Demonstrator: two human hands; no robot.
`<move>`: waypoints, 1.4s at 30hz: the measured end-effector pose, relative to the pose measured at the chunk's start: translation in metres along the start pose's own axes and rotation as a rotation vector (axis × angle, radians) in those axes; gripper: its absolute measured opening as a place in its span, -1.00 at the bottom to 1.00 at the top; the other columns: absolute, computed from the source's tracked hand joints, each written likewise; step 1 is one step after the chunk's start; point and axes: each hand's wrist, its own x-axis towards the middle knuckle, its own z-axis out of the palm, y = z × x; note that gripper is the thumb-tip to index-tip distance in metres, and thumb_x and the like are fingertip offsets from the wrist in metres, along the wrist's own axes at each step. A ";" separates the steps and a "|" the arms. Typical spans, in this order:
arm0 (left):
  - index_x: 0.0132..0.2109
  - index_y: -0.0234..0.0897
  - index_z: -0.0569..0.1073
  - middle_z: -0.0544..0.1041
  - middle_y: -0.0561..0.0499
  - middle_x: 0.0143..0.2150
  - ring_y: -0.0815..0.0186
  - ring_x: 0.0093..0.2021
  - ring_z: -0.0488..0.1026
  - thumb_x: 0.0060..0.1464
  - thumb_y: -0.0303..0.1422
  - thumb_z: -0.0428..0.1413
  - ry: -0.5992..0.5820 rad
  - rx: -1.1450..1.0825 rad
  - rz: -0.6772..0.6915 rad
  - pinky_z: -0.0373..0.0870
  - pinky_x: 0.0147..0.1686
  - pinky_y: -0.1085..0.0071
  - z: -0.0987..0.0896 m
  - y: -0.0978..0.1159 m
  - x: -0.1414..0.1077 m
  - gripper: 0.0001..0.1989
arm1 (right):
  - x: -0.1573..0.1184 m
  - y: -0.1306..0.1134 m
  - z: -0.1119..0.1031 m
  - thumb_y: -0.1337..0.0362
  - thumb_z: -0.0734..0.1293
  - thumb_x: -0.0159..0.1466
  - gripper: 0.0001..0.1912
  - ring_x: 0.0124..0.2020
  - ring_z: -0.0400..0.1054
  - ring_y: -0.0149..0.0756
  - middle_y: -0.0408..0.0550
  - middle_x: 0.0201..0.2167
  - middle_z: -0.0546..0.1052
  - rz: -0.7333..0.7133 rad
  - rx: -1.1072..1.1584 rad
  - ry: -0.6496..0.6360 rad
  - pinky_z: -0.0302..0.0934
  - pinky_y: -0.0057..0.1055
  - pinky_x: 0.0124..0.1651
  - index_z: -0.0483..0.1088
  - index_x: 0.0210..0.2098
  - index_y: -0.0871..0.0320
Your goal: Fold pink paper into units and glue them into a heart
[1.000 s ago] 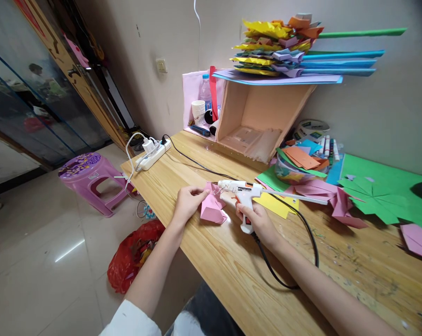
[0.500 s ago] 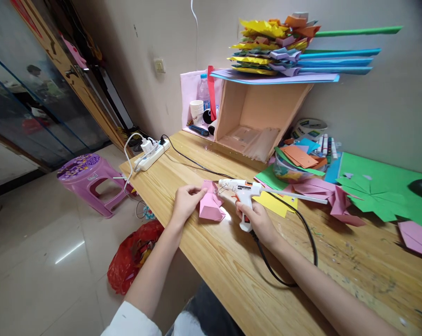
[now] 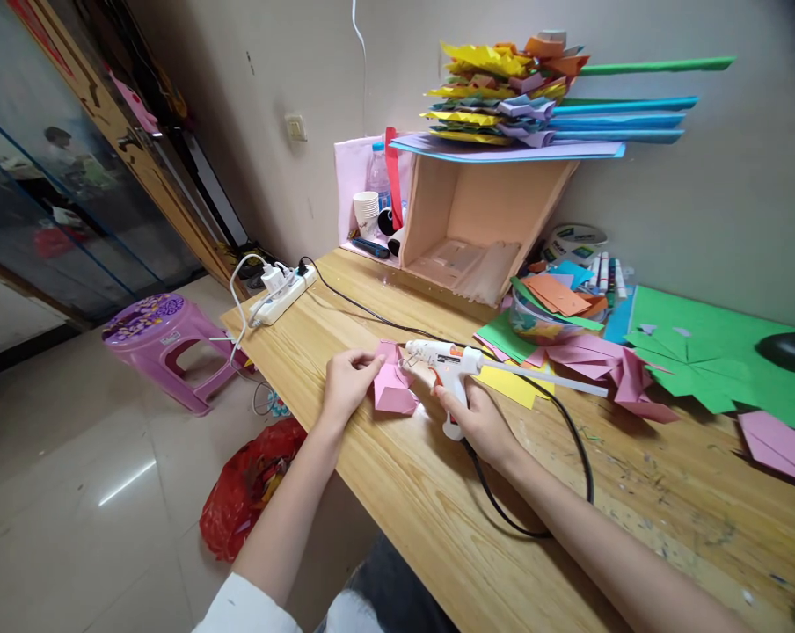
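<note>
My left hand (image 3: 350, 383) pinches the left edge of a folded pink paper piece (image 3: 393, 394) that rests on the wooden table (image 3: 371, 475). In my right hand (image 3: 477, 417) is a white hot glue gun (image 3: 448, 364), my fingers wrapped round its grip. The gun's nozzle points left, close above the pink paper; whether the tip touches it I cannot tell. A long glue stick (image 3: 549, 376) juts from the gun's back, and a black cord loops from the handle across the table.
A power strip (image 3: 284, 297) lies at the table's left corner. Behind stand an open box (image 3: 477, 211) topped with paper flowers (image 3: 496, 97) and a tub of paper scraps (image 3: 549, 303). Pink and green paper (image 3: 694, 360) covers the right. A red bag (image 3: 249, 492) and purple stool (image 3: 173, 343) are on the floor.
The view has shifted slightly. Both hands keep their holds on the pink paper and the glue gun, with the nozzle still near the paper.
</note>
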 end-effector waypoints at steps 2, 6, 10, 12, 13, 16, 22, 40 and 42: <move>-0.42 -0.41 0.53 0.54 -0.09 -0.47 0.32 -0.50 0.40 -0.22 -0.20 0.19 0.009 -0.015 -0.006 0.26 -0.52 0.47 0.000 0.000 0.000 -0.70 | -0.001 -0.001 -0.001 0.11 0.18 0.18 -0.73 -0.49 0.25 -0.34 -0.12 -0.49 0.42 -0.030 -0.036 0.032 0.10 -0.44 -0.40 0.31 -0.37 0.20; -0.42 -0.42 0.52 0.54 -0.09 -0.44 0.32 -0.46 0.41 -0.21 -0.22 0.20 0.022 -0.077 -0.013 0.28 -0.45 0.47 -0.001 0.002 0.000 -0.71 | 0.008 -0.008 -0.006 0.10 0.16 0.19 -0.72 -0.47 0.28 -0.31 -0.11 -0.51 0.44 -0.063 -0.116 0.152 0.11 -0.44 -0.39 0.33 -0.40 0.20; -0.44 -0.40 0.49 0.52 -0.04 -0.47 0.35 -0.47 0.40 -0.23 -0.22 0.22 -0.008 -0.154 -0.015 0.27 -0.46 0.49 -0.001 0.004 0.001 -0.72 | 0.041 -0.011 -0.009 0.10 0.11 0.20 -0.70 -0.47 0.29 -0.27 -0.07 -0.52 0.42 -0.066 -0.277 0.260 0.09 -0.41 -0.39 0.30 -0.44 0.19; -0.44 -0.40 0.49 0.51 -0.02 -0.48 0.38 -0.48 0.38 -0.22 -0.22 0.21 -0.035 -0.180 -0.015 0.26 -0.49 0.51 -0.001 0.005 0.001 -0.72 | 0.061 -0.008 -0.007 0.14 0.13 0.17 -0.75 -0.45 0.29 -0.23 -0.01 -0.49 0.44 -0.077 -0.402 0.321 0.07 -0.40 -0.40 0.31 -0.41 0.20; -0.43 -0.40 0.49 0.50 -0.01 -0.48 0.39 -0.49 0.38 -0.20 -0.22 0.21 -0.047 -0.189 -0.015 0.25 -0.50 0.52 0.000 0.006 0.001 -0.72 | 0.070 -0.007 -0.005 0.17 0.15 0.16 -0.77 -0.41 0.30 -0.21 0.02 -0.44 0.45 -0.079 -0.466 0.325 0.07 -0.39 -0.39 0.31 -0.37 0.20; -0.42 -0.39 0.48 0.49 0.01 -0.49 0.41 -0.51 0.36 -0.16 -0.22 0.19 -0.097 -0.206 -0.008 0.23 -0.52 0.54 0.000 0.014 -0.002 -0.73 | 0.085 -0.002 0.000 0.27 0.15 0.15 -0.79 -0.32 0.31 -0.17 0.09 -0.35 0.46 -0.076 -0.580 0.260 0.09 -0.37 -0.32 0.32 -0.28 0.21; -0.43 -0.37 0.49 0.49 0.03 -0.49 0.41 -0.49 0.37 -0.14 -0.23 0.18 -0.361 -0.208 0.027 0.23 -0.50 0.54 0.011 0.050 -0.026 -0.75 | 0.042 -0.009 -0.025 0.20 0.19 0.18 -0.73 -0.17 0.25 -0.17 0.06 -0.25 0.43 -0.155 -0.513 0.160 0.11 -0.26 -0.10 0.31 -0.18 0.20; -0.22 -0.39 0.46 0.53 -0.17 -0.30 0.26 -0.35 0.48 -0.04 -0.07 0.06 -1.156 -0.411 -0.445 0.40 -0.33 0.35 0.168 0.097 -0.067 -0.57 | -0.094 0.025 -0.150 0.17 0.24 0.17 -0.76 -0.37 0.38 -0.32 -0.04 -0.31 0.47 -0.015 0.102 0.665 0.33 -0.42 -0.41 0.36 -0.22 0.16; -0.18 -0.40 0.47 0.54 -0.19 -0.25 0.22 -0.28 0.49 -0.05 -0.18 0.11 -1.242 -0.412 -0.436 0.39 -0.24 0.32 0.166 0.089 -0.070 -0.63 | -0.097 0.029 -0.151 0.20 0.23 0.19 -0.78 -0.42 0.39 -0.34 -0.04 -0.30 0.49 -0.038 -0.015 0.667 0.34 -0.43 -0.47 0.37 -0.21 0.15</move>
